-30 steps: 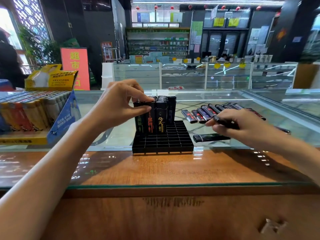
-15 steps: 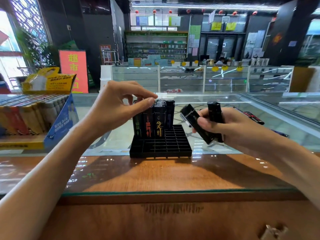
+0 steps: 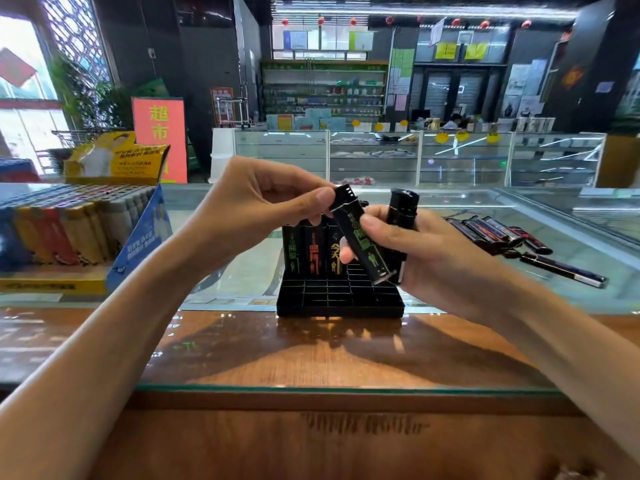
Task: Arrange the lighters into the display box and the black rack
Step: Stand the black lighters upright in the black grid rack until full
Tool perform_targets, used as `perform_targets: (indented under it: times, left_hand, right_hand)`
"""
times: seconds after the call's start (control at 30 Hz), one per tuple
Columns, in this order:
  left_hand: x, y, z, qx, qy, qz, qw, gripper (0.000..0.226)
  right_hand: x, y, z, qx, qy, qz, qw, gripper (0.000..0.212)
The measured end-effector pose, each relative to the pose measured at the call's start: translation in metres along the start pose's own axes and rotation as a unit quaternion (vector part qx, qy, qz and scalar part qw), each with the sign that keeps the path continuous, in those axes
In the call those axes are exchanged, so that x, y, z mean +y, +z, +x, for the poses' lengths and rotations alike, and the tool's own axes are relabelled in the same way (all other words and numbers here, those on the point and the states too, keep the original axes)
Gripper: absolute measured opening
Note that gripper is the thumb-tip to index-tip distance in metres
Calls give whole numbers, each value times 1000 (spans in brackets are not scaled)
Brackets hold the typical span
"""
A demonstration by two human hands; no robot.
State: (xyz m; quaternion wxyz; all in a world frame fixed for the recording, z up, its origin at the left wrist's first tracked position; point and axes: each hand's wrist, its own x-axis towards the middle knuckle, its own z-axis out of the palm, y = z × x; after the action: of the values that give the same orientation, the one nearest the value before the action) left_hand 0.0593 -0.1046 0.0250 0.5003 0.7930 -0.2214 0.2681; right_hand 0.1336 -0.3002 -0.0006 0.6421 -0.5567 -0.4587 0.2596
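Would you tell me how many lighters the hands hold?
2: a tilted green-printed lighter between left hand and right hand; an upright black lighter in the right hand. None seems hidden.

Black rack sits mid-worktop, a flat grid of little cells. The near rows are empty and the standing lighters at its far side are upright, with green, red and yellow print. Over it a green-print lighter is tilted, pinched by the left hand and the right hand, which also grips a second black lighter upright. Loose dark lighters lie flat off to the right. The display box on the left is packed with colourful lighters.
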Motion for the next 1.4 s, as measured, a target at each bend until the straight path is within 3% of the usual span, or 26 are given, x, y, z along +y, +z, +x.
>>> perform_targets:
  times: [0.13, 0.27, 0.37, 0.5, 0.63, 0.77, 1.0, 1.1, 1.17, 1.27, 1.4]
  left_hand:
    - [-2, -1, 1, -15, -7, -3, 1000, 14]
    - [-1, 3, 0, -27, 3, -13, 1000, 22]
    - [0, 5, -1, -28, -3, -10, 1000, 19]
    - [1, 3, -1, -28, -16, -10, 999, 15]
    - [2, 6, -1, -31, -23, -25, 999, 17]
    - [1, 9, 0, -27, -28, -13, 999, 13]
    - [-1, 8, 1, -43, -35, -31, 998, 16]
    - [-2, 6, 0, -50, -41, -42, 997, 19]
    - [-1, 7, 0, -47, -39, -43, 997, 19]
    - [-1, 9, 0, -46, -29, -29, 998, 19]
    - [-3, 10, 0, -40, -30, -30, 998, 15]
  right_hand:
    - [-2, -3, -3, -23, 51, 72, 996, 36]
    - [1, -3, -5, -25, 34, 67, 997, 25]
    - [2, -3, -7, 7, 11, 20, 1000, 22]
    - [4, -4, -6, 70, 14, -14, 997, 38]
    - [5, -4, -6, 73, 10, -43, 996, 35]
    - [4, -2, -7, 46, -5, -52, 998, 16]
    - [2, -1, -6, 18, 21, -21, 999, 52]
    - [2, -1, -7, 7, 28, -29, 999, 58]
    - [2, -1, -7, -2, 22, -46, 999, 53]
    - [3, 1, -7, 23, 7, -92, 995, 25]
    - [6, 2, -5, 43, -9, -136, 990, 24]
